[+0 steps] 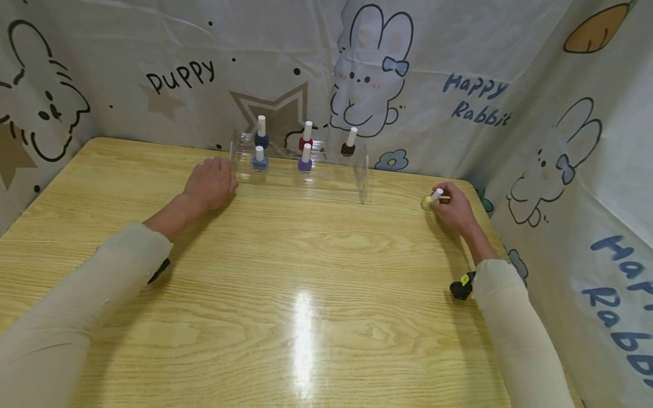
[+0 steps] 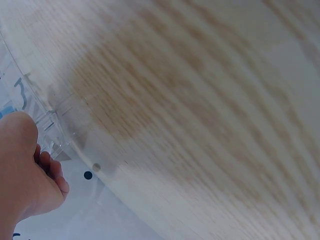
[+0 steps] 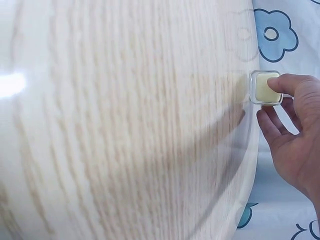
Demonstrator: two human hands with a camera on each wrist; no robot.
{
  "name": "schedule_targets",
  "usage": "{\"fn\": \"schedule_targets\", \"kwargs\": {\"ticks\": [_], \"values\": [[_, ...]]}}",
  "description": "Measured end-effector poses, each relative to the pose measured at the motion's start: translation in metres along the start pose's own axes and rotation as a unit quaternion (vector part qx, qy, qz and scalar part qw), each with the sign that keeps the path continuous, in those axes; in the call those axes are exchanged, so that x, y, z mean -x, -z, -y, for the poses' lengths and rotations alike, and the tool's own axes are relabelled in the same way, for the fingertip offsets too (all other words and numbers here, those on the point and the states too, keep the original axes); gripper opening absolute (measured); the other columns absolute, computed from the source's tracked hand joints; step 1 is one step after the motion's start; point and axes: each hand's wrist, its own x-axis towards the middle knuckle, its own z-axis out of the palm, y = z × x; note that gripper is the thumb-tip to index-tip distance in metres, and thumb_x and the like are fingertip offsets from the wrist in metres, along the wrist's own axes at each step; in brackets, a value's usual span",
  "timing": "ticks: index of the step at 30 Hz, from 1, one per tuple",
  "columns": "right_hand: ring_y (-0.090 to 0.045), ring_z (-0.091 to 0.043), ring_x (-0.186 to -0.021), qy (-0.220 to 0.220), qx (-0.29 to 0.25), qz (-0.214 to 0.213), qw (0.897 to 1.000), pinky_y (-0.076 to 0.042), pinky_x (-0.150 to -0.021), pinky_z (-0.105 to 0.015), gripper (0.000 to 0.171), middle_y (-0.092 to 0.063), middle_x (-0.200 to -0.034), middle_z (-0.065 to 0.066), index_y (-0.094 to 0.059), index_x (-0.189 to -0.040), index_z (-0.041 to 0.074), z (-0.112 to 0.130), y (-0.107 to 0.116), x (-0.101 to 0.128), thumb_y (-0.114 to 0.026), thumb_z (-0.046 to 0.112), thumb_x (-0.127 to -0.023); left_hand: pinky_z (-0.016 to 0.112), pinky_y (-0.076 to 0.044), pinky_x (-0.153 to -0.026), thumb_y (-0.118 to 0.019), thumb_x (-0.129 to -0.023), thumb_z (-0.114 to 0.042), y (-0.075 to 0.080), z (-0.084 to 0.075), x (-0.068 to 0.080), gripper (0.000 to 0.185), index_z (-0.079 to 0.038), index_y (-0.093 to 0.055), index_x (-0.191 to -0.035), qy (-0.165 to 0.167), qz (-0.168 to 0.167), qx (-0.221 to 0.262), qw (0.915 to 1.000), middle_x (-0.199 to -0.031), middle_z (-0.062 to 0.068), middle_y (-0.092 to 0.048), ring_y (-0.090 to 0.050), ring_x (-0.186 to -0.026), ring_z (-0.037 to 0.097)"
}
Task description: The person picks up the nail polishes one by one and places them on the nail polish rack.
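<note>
The yellow nail polish bottle [image 1: 427,201] lies tilted on the wooden table [image 1: 306,272], pinched in the fingers of our right hand [image 1: 454,208]; in the right wrist view we see its square base [image 3: 265,88] under the thumb tip, the other fingers [image 3: 272,125] loosely curled just below it. Going by size, the table comes first, spreading out beneath both of our hands, with the cartoon-printed cloth backdrop [image 1: 433,85] rising behind it, well beyond the fingertips. Next is the clear acrylic rack [image 1: 301,167], standing just past the fingers of our left hand [image 1: 210,182]. That hand rests on the table with its fingers bent against the rack's near corner [image 2: 50,125], and they grasp nothing. On the rack, beyond the left fingertips, stand five small bottles with white caps: a dark blue bottle [image 1: 261,137], a red bottle [image 1: 306,140] and a brown bottle [image 1: 348,147] on the upper step, a light blue bottle [image 1: 259,162] and a purple bottle [image 1: 305,163] on the lower one. All five are well apart from the right fingers.
</note>
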Motion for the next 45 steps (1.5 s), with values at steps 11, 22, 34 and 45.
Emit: {"fn": "schedule_targets", "kwargs": {"ticks": [11,22,34,45], "values": [[-0.054,-0.040,-0.119,-0.021,-0.013,-0.039,0.999,-0.044,-0.097,-0.048,0.048,-0.054,-0.132,-0.026,-0.039,-0.138,-0.002,0.001,0.001,0.002,-0.063,0.004,-0.096,0.051,-0.043,-0.070,-0.035,-0.102,-0.015,-0.002,0.001,0.000,0.025,0.008,-0.042,-0.094,-0.004,-0.006,-0.003,1.0000,-0.089,0.023,-0.045,-0.049,-0.082,0.040],[-0.057,-0.031,-0.111,0.009,-0.045,-0.076,0.996,-0.049,-0.088,-0.029,0.049,-0.057,-0.128,-0.023,-0.041,-0.138,-0.002,0.021,0.005,0.000,-0.065,0.007,-0.096,0.050,-0.041,-0.071,-0.035,-0.102,-0.016,-0.001,0.001,-0.001,0.025,0.008,-0.041,-0.098,-0.001,0.002,0.000,1.0000,-0.090,0.023,-0.044,-0.046,-0.082,0.038],[-0.058,-0.030,-0.111,0.047,-0.074,-0.084,0.993,-0.049,-0.090,-0.032,0.047,-0.058,-0.126,-0.020,-0.044,-0.136,0.000,0.051,0.002,-0.007,-0.065,0.001,-0.094,0.049,-0.040,-0.072,-0.036,-0.102,-0.017,-0.001,0.001,-0.001,0.026,0.008,-0.042,-0.099,0.010,0.006,0.010,0.9999,-0.091,0.022,-0.044,-0.045,-0.083,0.038],[-0.058,-0.032,-0.111,0.109,-0.079,-0.073,0.988,-0.048,-0.095,-0.039,0.045,-0.059,-0.125,-0.021,-0.046,-0.134,-0.001,0.093,-0.010,-0.008,-0.065,-0.002,-0.093,0.049,-0.040,-0.071,-0.036,-0.102,-0.016,0.000,0.000,0.000,0.025,0.008,-0.041,-0.099,0.006,0.008,0.006,0.9999,-0.091,0.022,-0.044,-0.045,-0.083,0.038]]}}
